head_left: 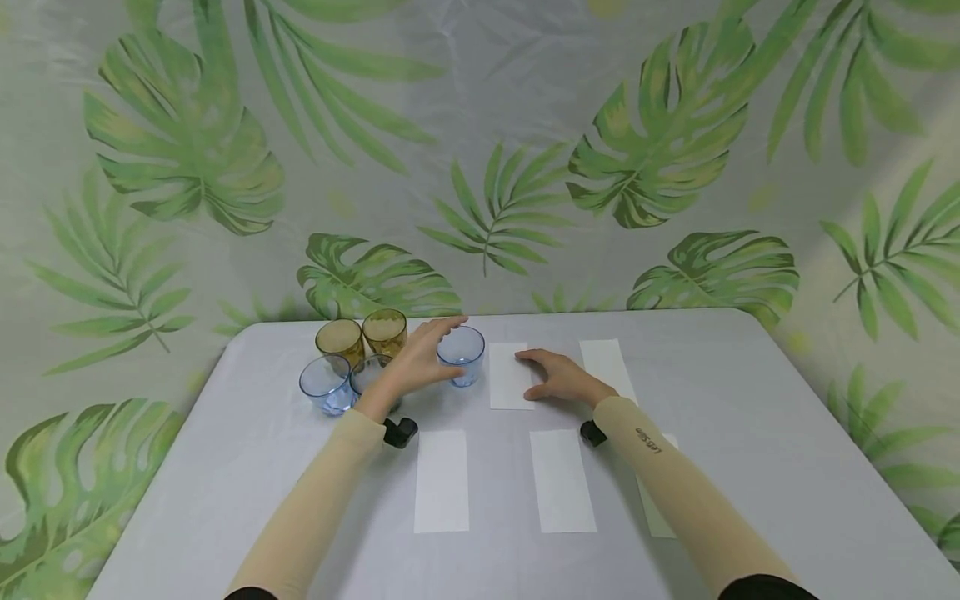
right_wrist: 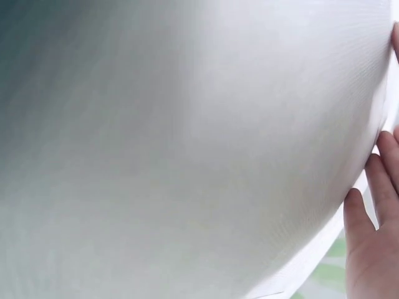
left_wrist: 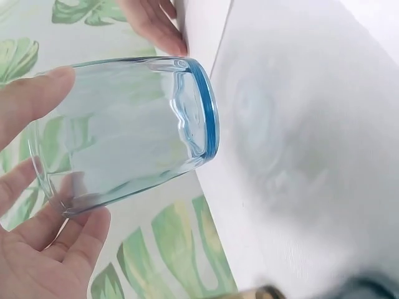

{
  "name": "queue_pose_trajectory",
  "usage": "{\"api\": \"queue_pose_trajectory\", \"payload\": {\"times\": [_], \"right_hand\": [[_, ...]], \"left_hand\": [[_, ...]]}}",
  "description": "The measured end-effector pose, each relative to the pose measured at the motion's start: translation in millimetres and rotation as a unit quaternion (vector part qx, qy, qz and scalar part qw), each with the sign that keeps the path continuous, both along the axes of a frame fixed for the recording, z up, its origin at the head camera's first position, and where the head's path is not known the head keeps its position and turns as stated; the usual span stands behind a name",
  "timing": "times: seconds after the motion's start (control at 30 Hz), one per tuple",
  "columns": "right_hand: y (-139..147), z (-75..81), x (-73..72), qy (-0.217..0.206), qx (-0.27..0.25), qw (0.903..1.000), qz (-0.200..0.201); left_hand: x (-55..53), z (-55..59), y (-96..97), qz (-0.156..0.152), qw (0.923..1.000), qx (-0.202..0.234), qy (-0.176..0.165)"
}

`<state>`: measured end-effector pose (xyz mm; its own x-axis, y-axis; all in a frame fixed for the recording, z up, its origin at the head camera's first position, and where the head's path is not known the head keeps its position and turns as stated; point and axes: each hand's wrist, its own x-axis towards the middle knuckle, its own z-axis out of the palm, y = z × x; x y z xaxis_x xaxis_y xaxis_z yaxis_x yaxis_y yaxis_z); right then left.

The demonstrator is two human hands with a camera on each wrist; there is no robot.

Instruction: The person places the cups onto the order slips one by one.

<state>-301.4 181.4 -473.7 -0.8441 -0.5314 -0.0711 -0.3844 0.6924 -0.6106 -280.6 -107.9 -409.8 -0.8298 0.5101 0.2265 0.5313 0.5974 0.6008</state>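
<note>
A clear blue glass (head_left: 462, 360) is gripped near its rim by my left hand (head_left: 414, 363), thumb on one side and fingers on the other. In the left wrist view the glass (left_wrist: 131, 124) is lifted off the white cloth, its thick base facing the table. My right hand (head_left: 564, 379) is at the right edge of a white paper card (head_left: 506, 379) with its fingers relaxed, holding nothing. Its fingers (right_wrist: 380, 180) show at the edge of the right wrist view, by the white surface.
Behind my left hand stand two amber glasses (head_left: 340, 340), another blue glass (head_left: 327, 385) and a grey glass (head_left: 371, 373), partly hidden. More white cards (head_left: 442, 482) lie in front and to the right, some partly under my right arm. A leaf-print curtain (head_left: 487, 167) hangs behind the table.
</note>
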Motion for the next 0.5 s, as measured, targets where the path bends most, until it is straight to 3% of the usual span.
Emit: {"api": "queue_pose_trajectory", "payload": {"times": [0.5], "right_hand": [[-2, 1.9, -0.2, 0.015, 0.017, 0.9997, 0.01]], "left_hand": [[-2.9, -10.4, 34.0, -0.017, 0.999, 0.036, -0.019]]}}
